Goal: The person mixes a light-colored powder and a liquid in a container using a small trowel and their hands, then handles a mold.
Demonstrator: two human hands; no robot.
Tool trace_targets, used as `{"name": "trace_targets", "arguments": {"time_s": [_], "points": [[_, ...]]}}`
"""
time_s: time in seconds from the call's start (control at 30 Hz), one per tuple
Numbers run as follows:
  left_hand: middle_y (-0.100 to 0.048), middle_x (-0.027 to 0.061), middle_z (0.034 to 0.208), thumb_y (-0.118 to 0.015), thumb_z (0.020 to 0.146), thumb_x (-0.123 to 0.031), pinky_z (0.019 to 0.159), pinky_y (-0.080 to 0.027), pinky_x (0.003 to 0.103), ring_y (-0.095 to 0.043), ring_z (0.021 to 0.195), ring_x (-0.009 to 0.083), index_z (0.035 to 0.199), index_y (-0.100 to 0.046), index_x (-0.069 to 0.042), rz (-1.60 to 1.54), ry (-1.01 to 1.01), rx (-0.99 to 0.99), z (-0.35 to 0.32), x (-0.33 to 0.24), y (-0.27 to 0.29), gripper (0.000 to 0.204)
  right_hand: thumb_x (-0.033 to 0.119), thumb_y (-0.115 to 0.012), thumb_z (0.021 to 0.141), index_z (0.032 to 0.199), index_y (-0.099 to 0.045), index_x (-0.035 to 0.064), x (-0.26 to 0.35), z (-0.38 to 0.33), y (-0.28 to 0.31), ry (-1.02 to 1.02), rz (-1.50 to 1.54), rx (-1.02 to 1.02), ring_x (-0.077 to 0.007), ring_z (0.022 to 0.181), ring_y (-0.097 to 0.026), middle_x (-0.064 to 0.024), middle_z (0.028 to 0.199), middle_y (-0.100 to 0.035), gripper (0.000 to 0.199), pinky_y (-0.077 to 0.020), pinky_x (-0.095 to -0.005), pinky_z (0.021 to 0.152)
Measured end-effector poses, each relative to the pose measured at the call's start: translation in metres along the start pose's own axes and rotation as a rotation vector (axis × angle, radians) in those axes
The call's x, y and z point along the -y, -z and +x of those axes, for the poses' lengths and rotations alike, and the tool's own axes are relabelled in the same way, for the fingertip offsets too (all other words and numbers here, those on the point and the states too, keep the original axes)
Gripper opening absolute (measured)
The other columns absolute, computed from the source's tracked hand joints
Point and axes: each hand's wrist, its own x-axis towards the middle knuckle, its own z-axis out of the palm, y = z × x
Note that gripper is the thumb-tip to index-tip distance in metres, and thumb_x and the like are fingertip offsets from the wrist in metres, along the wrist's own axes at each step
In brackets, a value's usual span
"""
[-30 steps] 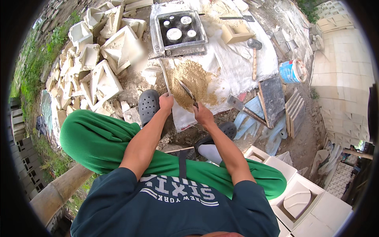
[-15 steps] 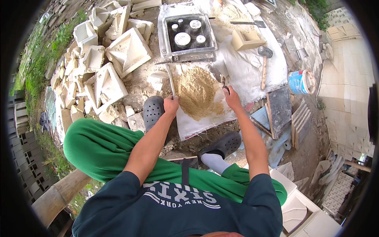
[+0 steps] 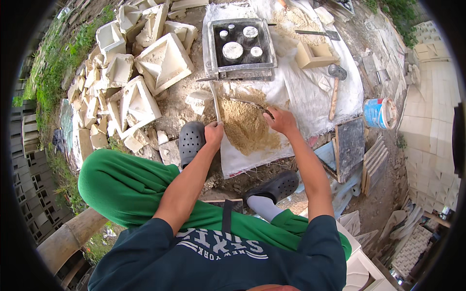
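My left hand (image 3: 214, 132) is closed around the near end of a long pale-handled tool (image 3: 215, 99); a thin dark crosspiece sits at its far end, its kind unclear. In my right hand (image 3: 282, 121) is a trowel (image 3: 246, 101), its blade seen nearly edge-on and tilted across the top of a heap of tan sand (image 3: 245, 131). The sand lies on a white woven sheet (image 3: 233, 162) between my hands. Just beyond it stands a dark square mould box (image 3: 211, 48) with several white round pieces inside.
Broken cream blocks (image 3: 165, 63) are piled at the left. To the right lie a mallet (image 3: 334, 92), a hollow tan block (image 3: 315, 56), a flat dark bar (image 3: 315, 34) and a blue bucket (image 3: 380, 114). Dark boards (image 3: 350, 148) lean near my right shoe (image 3: 274, 186).
My right hand has brought the trowel leftward from the heap's right edge to above its far part. The left hand keeps its hold on the pale-handled tool. The whole view has shifted slightly.
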Motion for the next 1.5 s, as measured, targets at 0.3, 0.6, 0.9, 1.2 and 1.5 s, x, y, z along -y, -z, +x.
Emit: {"name": "trace_targets", "arguments": {"time_s": [0.3, 0.6, 0.9, 1.2, 1.5], "points": [[-0.062, 0.0096, 0.069, -0.058, 0.086, -0.022, 0.060, -0.044, 0.033, -0.057, 0.064, 0.0152, 0.094, -0.068, 0.005, -0.011, 0.011, 0.020, -0.002, -0.005, 0.003, 0.030, 0.043, -0.054, 0.089, 0.104, -0.064, 0.0132, 0.013, 0.058, 0.016, 0.106, 0.101, -0.143, -0.0333, 0.080, -0.066, -0.0103, 0.093, -0.068, 0.035, -0.0528, -0.0443, 0.069], [-0.067, 0.0138, 0.077, -0.056, 0.085, -0.017, 0.065, -0.047, 0.034, -0.062, 0.071, 0.0170, 0.098, -0.067, 0.007, -0.031, -0.010, 0.020, 0.006, 0.009, 0.002, 0.030, 0.043, -0.053, 0.089, 0.104, -0.066, 0.0135, 0.014, 0.045, -0.012, 0.165, 0.074, -0.032, -0.0328, 0.080, -0.066, -0.0111, 0.093, -0.069, 0.035, -0.0530, -0.0431, 0.071], [-0.054, 0.0027, 0.064, -0.057, 0.084, -0.017, 0.054, -0.038, 0.031, -0.047, 0.059, 0.0108, 0.092, -0.068, 0.005, -0.220, 0.102, 0.121, 0.015, 0.012, 0.005, 0.026, 0.036, -0.059, 0.086, 0.089, -0.061, 0.0103, 0.008, -0.029, 0.035, 0.228, -0.045, -0.234, -0.0312, 0.064, -0.064, -0.0093, 0.075, -0.063, 0.026, -0.0515, -0.0423, 0.056], [-0.046, -0.0004, 0.061, -0.045, 0.086, -0.013, 0.039, -0.028, 0.029, -0.039, 0.045, 0.0110, 0.106, -0.066, -0.001, -0.388, 0.212, 0.181, 0.016, 0.016, 0.005, 0.031, 0.034, -0.047, 0.096, 0.103, -0.051, 0.0050, 0.119, -0.091, -0.071, -0.352, 0.182, -0.080, -0.0405, 0.076, -0.063, -0.0212, 0.086, -0.063, 0.030, -0.0490, -0.0498, 0.061], [-0.061, 0.0049, 0.072, -0.052, 0.084, -0.011, 0.058, -0.043, 0.031, -0.054, 0.065, 0.0119, 0.097, -0.068, 0.005, -0.201, 0.040, 0.175, 0.012, 0.009, -0.002, 0.026, 0.033, -0.046, 0.097, 0.109, -0.051, 0.0039, 0.132, -0.091, -0.076, -0.457, 0.376, -0.118, -0.0459, 0.073, -0.060, -0.0246, 0.084, -0.063, 0.032, -0.0464, -0.0534, 0.060]]}}
